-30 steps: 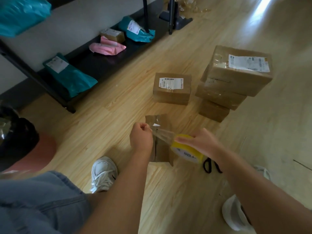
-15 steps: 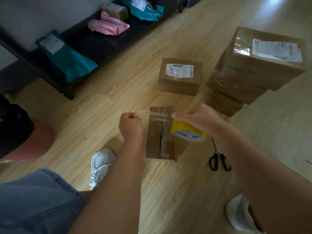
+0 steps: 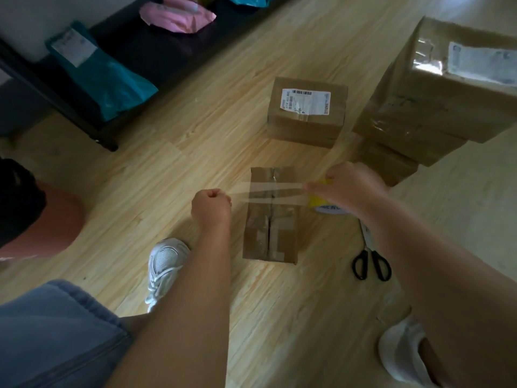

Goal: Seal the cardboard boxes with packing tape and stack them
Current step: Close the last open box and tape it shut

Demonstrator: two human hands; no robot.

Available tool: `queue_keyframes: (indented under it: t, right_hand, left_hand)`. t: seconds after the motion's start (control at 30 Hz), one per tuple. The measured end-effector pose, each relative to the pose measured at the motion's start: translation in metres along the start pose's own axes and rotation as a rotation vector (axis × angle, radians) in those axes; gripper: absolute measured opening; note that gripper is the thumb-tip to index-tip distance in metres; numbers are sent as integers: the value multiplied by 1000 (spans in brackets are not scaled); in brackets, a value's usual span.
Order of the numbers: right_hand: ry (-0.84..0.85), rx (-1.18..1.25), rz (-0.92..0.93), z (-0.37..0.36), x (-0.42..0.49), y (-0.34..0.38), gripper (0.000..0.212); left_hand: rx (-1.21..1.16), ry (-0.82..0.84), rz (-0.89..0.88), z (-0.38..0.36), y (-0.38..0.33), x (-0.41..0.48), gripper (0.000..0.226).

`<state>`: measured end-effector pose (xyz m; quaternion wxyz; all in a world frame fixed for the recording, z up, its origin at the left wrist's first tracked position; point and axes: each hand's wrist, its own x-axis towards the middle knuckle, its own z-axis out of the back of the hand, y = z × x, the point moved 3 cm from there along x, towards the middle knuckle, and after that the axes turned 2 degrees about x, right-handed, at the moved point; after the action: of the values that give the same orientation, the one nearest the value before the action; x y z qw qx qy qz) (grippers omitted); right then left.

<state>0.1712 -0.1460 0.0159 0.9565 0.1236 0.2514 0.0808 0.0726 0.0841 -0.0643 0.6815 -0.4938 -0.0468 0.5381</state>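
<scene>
Your left hand (image 3: 211, 204) sits just left of centre, curled into a tight fist, pinching the free end of a strip of clear tape (image 3: 263, 191). Your right hand (image 3: 347, 187), right of centre, grips the yellow tape roll (image 3: 321, 203), fingers wrapped over its top. The strip runs taut between the two hands, crossing the upper part of the small cardboard box (image 3: 268, 233) in the middle of the frame. The tape is blurred, so you probably have it just above the flaps, but whether it touches them cannot be told. That box lies on the wooden floor (image 3: 195, 135), its centre seam running toward you, with patches of old tape on it.

Above it stands a labelled box (image 3: 306, 113) by itself, and in the upper right a stack of boxes (image 3: 436, 107), the top one bearing a white label. Black-handled scissors (image 3: 370, 261) lie on the floor under your right forearm. In the upper left, a dark low shelf (image 3: 84, 107) holds a teal mailer (image 3: 112, 82) and a pink mailer (image 3: 176, 15).
</scene>
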Motion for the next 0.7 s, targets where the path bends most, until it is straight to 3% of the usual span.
queue_keyframes:
  t: [0.13, 0.3, 0.33, 0.7]
  right_hand:
    - [28, 52, -34, -8, 6, -8, 67]
    - [-8, -161, -14, -28, 12, -24, 71]
    - [-14, -160, -19, -32, 12, -27, 71]
    - [-88, -186, 41, -64, 16, -22, 52]
  left_hand:
    - [11, 68, 30, -8, 15, 0, 28]
    - [64, 112, 29, -25, 26, -3, 5]
    - [58, 123, 37, -27, 27, -3, 15]
    - [248, 215, -60, -49, 25, -17, 15]
